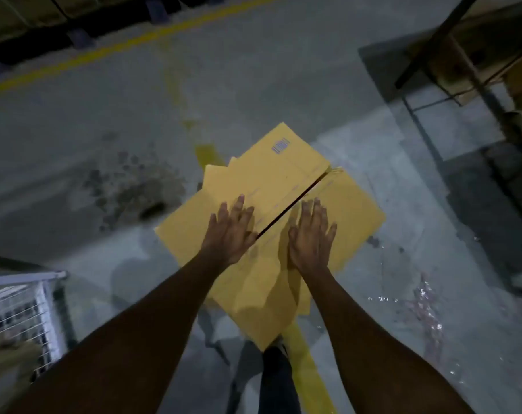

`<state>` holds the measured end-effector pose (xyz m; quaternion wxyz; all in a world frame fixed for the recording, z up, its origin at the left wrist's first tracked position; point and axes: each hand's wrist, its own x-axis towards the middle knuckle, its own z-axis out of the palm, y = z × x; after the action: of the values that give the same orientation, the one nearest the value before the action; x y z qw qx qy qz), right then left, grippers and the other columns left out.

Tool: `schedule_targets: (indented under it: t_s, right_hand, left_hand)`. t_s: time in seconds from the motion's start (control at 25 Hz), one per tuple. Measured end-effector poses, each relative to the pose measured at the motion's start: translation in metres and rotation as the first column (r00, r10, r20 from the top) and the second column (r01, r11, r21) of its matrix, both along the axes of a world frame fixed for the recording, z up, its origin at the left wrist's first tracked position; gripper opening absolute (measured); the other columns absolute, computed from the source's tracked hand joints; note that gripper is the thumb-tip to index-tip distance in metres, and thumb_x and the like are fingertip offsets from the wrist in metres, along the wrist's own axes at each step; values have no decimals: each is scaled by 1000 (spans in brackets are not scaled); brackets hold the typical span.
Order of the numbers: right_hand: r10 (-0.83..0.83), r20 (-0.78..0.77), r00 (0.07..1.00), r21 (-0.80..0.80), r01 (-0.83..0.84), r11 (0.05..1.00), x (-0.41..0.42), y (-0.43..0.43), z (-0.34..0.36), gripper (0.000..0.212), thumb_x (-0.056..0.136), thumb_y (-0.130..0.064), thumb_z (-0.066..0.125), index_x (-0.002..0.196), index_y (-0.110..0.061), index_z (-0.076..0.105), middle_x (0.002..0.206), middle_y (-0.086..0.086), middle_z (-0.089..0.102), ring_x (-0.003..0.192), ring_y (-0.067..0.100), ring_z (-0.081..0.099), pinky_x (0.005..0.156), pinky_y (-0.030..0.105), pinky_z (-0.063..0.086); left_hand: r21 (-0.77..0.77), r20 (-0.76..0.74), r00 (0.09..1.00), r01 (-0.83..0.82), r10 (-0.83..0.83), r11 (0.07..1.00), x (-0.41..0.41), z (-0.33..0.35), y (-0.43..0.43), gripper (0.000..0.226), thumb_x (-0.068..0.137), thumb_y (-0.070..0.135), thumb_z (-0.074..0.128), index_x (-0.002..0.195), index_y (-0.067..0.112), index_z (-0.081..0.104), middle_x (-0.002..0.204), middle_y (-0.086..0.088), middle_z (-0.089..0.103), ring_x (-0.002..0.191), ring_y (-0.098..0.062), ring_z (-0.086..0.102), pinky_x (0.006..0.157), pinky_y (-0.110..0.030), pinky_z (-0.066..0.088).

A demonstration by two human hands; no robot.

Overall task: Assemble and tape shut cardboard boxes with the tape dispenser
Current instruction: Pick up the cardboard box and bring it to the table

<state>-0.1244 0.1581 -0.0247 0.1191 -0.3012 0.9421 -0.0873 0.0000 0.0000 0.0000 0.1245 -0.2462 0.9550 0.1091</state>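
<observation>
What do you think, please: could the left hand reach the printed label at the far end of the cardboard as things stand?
Probably yes. The left hand lies flat on what looks like the same flap as the label, with only bare cardboard between them, though a forward lean may be needed.

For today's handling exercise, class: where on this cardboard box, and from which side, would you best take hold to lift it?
Probably the two outer edges parallel to the seam, one hand coming in from each side. The top of the cardboard box is broad and flat, so the left hand and right hand only press on it.
</observation>
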Motion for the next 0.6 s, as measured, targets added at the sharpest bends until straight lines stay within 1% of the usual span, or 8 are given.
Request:
schedule_targets:
  t_s: [0.12, 0.16, 0.24, 0.32, 0.4, 0.48, 0.52, 0.6]
  right_hand:
    - [48, -60, 997, 85, -42, 996, -7, 5, -44, 61, 100, -43, 25, 154, -16, 20, 163, 13, 11, 148, 36, 15, 108, 69, 17]
    - [76, -50, 996, 110, -70, 991, -7, 13, -57, 62, 101, -46, 23, 156, -19, 15, 164, 11, 5, 149, 35, 9, 110, 70, 13]
    - [30, -77, 997, 98, -22, 995, -1, 24, -69, 63, 101, -52, 21, 156, -24, 13, 164, 9, 3, 150, 35, 5, 111, 70, 9]
    - [-98, -64, 993, 99, 104, 990, 10, 35, -70, 67, 98, -61, 21, 156, -29, 13, 164, 9, 4, 149, 39, 6, 109, 72, 8]
    - [-249, -16, 968, 124, 249, 960, 30, 45, -68, 71, 94, -69, 21, 155, -36, 7, 164, 8, -2, 147, 46, 1, 105, 76, 5]
    - [-393, 63, 917, 152, 380, 912, 48, 46, -63, 72, 92, -73, 23, 153, -43, -2, 164, 3, -13, 144, 54, -4, 101, 79, 7]
    - [-458, 110, 882, 159, 440, 884, 53, 43, -61, 72, 92, -74, 23, 151, -47, -6, 163, 0, -18, 142, 57, -2, 101, 79, 13]
    - [-552, 181, 814, 139, 535, 833, 58, 34, -56, 72, 90, -74, 26, 149, -52, -9, 161, -5, -23, 136, 57, 14, 100, 70, 29]
  left_hand:
    - [-47, -13, 998, 53, -54, 997, -31, -36, -29, 51, 94, 48, 45, 140, 24, 43, 150, -6, 33, 122, -37, 41, 91, -47, 45]
    - [-33, -8, 998, 57, -58, 998, -38, -44, -41, 50, 92, 47, 52, 138, 27, 43, 146, -6, 35, 121, -35, 40, 90, -46, 43]
    - [-24, 24, 997, 80, -79, 997, -45, -58, -55, 65, 85, 60, 58, 142, 35, 38, 150, -9, 27, 130, -37, 31, 99, -51, 35]
    - [7, 101, 990, 96, -96, 995, -45, -66, -72, 89, 73, 83, 48, 149, 48, 16, 161, -5, 1, 141, -46, 9, 105, -65, 23]
    - [44, 193, 973, 120, -126, 992, -45, -69, -87, 104, 58, 98, 28, 146, 56, -9, 159, 3, -25, 140, -53, -3, 102, -76, 21]
    - [49, 231, 958, 162, -168, 986, -44, -72, -93, 112, 47, 103, 20, 142, 58, -20, 154, 7, -37, 137, -57, -2, 98, -77, 25]
    - [53, 231, 956, 174, -181, 983, -42, -73, -97, 114, 44, 103, 20, 140, 58, -22, 152, 8, -41, 135, -58, 1, 97, -76, 27]
    - [54, 192, 960, 199, -205, 979, -39, -72, -103, 118, 41, 106, 19, 140, 58, -23, 150, 9, -43, 132, -54, 12, 97, -70, 33]
